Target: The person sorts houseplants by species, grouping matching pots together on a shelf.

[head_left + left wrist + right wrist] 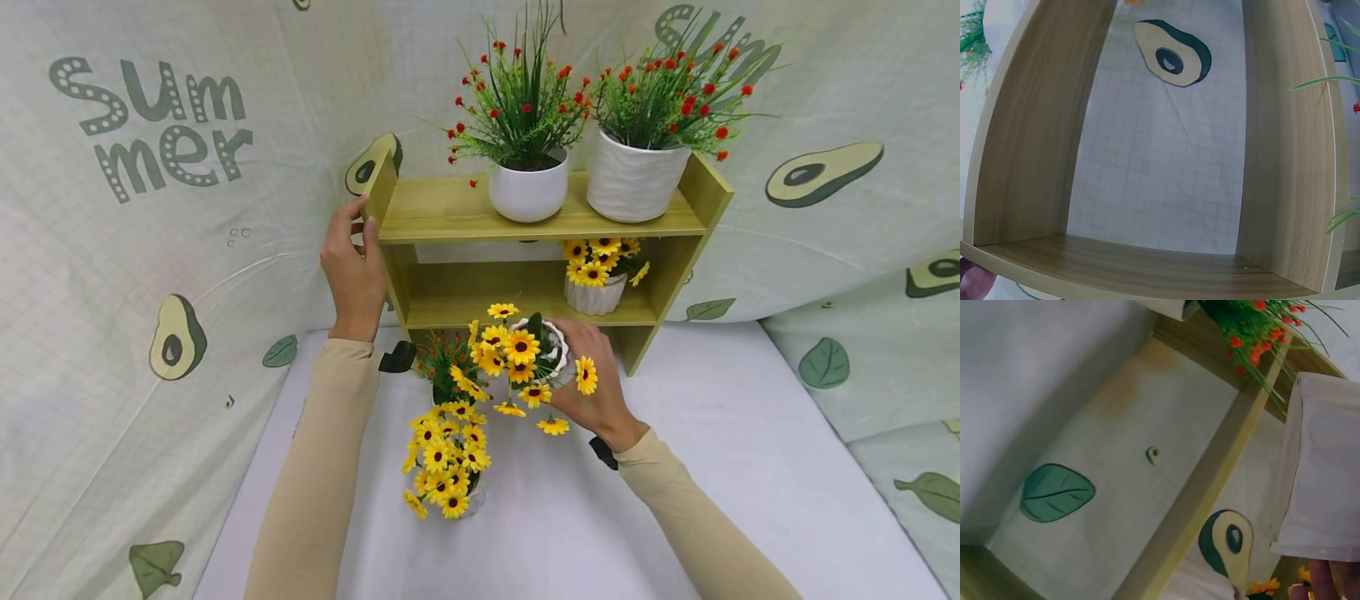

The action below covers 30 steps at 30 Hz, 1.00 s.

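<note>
My right hand [596, 375] grips a white fluted pot of yellow artificial sunflowers [520, 347], raised in front of the shelf's lower part and tipped so the blooms lean left. In the right wrist view the white pot [1329, 469] fills the right edge, with fingers [1325, 581] beneath it. At the upper left of the wooden shelf [525, 321], my left hand [356, 275] holds the side panel's edge between thumb and fingers. A second sunflower pot [595, 296] stands at the right of the middle tier.
Two white pots [527, 193] [637, 179] with red-flowered plants stand on the top tier. On the white table [712, 475], another sunflower pot [446, 462] stands in front, with a red-flowered plant [442, 367] behind it near the shelf's lower left. Patterned cloth [187, 250] hangs behind.
</note>
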Tool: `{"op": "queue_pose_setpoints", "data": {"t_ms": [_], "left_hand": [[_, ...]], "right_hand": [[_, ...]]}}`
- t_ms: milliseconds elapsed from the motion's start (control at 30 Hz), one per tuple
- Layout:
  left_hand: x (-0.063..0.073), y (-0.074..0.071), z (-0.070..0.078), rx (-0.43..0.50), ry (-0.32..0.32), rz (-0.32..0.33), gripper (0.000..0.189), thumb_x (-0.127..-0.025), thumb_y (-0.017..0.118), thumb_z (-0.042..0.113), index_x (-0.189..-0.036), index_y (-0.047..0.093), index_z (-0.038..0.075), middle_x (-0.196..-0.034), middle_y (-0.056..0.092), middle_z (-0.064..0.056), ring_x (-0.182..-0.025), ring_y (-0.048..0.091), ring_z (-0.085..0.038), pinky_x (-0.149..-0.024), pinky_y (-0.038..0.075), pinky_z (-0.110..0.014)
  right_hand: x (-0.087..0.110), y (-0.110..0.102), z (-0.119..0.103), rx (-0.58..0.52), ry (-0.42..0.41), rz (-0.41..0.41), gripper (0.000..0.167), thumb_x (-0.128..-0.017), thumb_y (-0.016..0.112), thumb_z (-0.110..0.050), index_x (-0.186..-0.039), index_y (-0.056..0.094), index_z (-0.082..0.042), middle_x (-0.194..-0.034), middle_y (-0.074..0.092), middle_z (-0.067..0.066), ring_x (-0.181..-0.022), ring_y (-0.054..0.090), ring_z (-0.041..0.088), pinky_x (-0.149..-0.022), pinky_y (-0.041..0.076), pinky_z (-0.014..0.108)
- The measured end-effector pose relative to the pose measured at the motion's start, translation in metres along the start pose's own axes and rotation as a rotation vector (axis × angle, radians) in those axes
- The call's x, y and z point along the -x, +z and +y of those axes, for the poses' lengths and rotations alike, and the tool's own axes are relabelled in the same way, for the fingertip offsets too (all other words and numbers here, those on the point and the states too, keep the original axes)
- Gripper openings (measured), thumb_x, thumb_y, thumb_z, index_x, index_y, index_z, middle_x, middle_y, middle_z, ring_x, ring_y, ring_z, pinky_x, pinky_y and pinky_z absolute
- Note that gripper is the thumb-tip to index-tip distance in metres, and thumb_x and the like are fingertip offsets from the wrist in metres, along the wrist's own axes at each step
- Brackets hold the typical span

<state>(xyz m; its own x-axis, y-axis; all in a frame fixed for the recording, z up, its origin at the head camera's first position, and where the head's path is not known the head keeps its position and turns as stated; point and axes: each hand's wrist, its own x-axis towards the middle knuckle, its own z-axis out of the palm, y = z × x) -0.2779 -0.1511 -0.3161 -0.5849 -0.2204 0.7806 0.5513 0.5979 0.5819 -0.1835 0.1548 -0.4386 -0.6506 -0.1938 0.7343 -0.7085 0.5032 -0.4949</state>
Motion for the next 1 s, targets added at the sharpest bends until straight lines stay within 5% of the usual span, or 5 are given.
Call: {"op": "queue_pose_setpoints", "data": {"t_ms": [300, 533, 733, 933, 1000], "left_hand": [[-0.002, 0.001, 0.0, -0.001, 0.003, 0.001, 0.031, -0.11, 0.056, 0.009, -0.138, 0.065, -0.002, -0.131, 0.07, -0.019, -0.106, 0.066, -0.034, -0.077, 0.047, -0.024], [0.0, 0.0, -0.001, 0.007, -0.003, -0.003, 0.031, -0.11, 0.056, 0.009, -0.138, 0.065, -0.003, -0.13, 0.069, -0.019, -0.105, 0.066, -0.034, -0.077, 0.047, -0.022], [0.001, 0.0, 0.0, 0.004, -0.004, -0.002, 0.031, -0.11, 0.056, 0.008, -0.138, 0.065, -0.003, -0.13, 0.07, -0.02, -0.105, 0.066, -0.034, -0.077, 0.047, -0.021], [0.001, 0.0, 0.002, 0.004, -0.005, -0.002, 0.031, -0.11, 0.056, 0.008, -0.138, 0.064, -0.004, -0.131, 0.07, -0.02, -0.106, 0.067, -0.035, -0.077, 0.047, -0.022], [0.001, 0.0, 0.002, 0.0, -0.003, 0.0, 0.031, -0.11, 0.056, 0.008, -0.138, 0.064, -0.004, -0.131, 0.069, -0.02, -0.106, 0.066, -0.035, -0.077, 0.047, -0.023]], "right_hand": [[-0.031, 0.021, 0.004, -0.085, 0.065, 0.143, 0.096, -0.09, 0.055, -0.083, -0.144, 0.06, -0.004, -0.133, 0.066, 0.018, -0.121, 0.057, 0.038, -0.1, 0.038, 0.062], [-0.049, 0.037, 0.005, -0.066, 0.252, 0.162, 0.076, -0.081, 0.079, -0.038, -0.146, 0.059, -0.005, -0.142, 0.062, 0.02, -0.133, 0.054, 0.04, -0.111, 0.034, 0.065], [-0.062, 0.046, 0.008, -0.007, 0.43, 0.137, 0.086, -0.073, 0.096, -0.023, -0.148, 0.056, -0.006, -0.144, 0.061, 0.018, -0.134, 0.054, 0.04, -0.11, 0.04, 0.061], [-0.073, 0.05, 0.015, 0.139, 0.446, 0.107, 0.063, -0.077, 0.094, -0.039, -0.107, 0.07, 0.01, -0.104, 0.068, 0.028, -0.118, 0.061, 0.05, -0.108, 0.043, 0.062], [-0.076, 0.05, 0.018, 0.171, 0.457, 0.082, 0.066, -0.08, 0.091, -0.046, -0.106, 0.071, 0.012, -0.094, 0.067, 0.027, -0.114, 0.061, 0.052, -0.108, 0.043, 0.064]]}}
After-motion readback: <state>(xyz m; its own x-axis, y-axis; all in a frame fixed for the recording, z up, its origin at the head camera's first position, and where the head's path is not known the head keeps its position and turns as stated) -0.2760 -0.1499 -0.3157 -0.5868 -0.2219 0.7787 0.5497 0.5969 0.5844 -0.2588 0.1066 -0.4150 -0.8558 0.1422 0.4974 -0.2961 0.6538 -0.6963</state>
